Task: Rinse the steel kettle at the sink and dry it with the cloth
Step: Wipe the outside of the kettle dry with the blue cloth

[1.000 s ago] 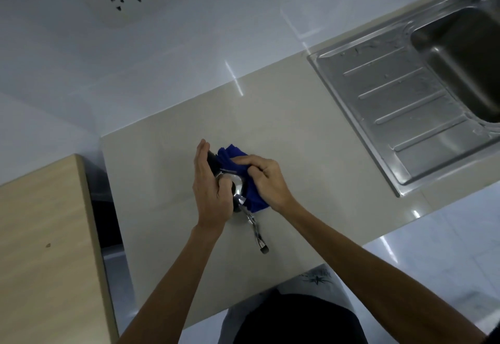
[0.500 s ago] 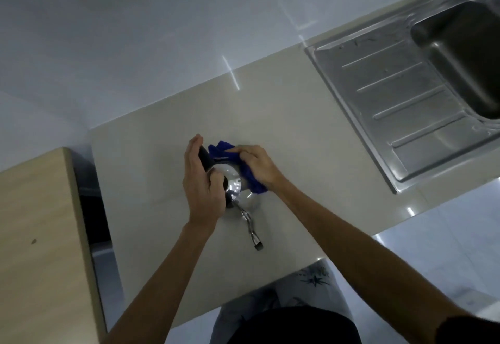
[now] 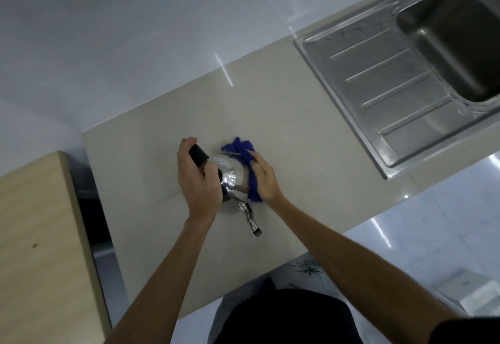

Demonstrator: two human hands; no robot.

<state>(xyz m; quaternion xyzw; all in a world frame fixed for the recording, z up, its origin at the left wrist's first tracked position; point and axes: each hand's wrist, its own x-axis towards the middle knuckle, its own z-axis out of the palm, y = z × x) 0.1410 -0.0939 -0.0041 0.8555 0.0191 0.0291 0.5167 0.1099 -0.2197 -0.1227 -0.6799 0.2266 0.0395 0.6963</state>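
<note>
Change vs a second ago: the blue cloth [image 3: 247, 169] has slid from the top of the steel kettle [image 3: 229, 178] round to its right flank, and more of the polished dome is now exposed. Reads as drying mid-way, with the top wiped and the sides in progress; rinsing looks finished.

Right hand [image 3: 263, 181] is pressed flat-ish against the cloth, fingers curled over it, pinning it to the kettle wall. Left hand [image 3: 197, 178] is closed round the black handle [image 3: 198, 154], steadying.

The kettle sits on the beige countertop [image 3: 284, 132], well left of the sink [image 3: 405, 73].

Materials:
- kettle: mirror steel, rounded dome, thin curved spout [image 3: 250, 218] pointing near
- cloth: bunched, fuzzy
- counter: matte, smooth
- sink: brushed steel, ribbed drainer
</note>
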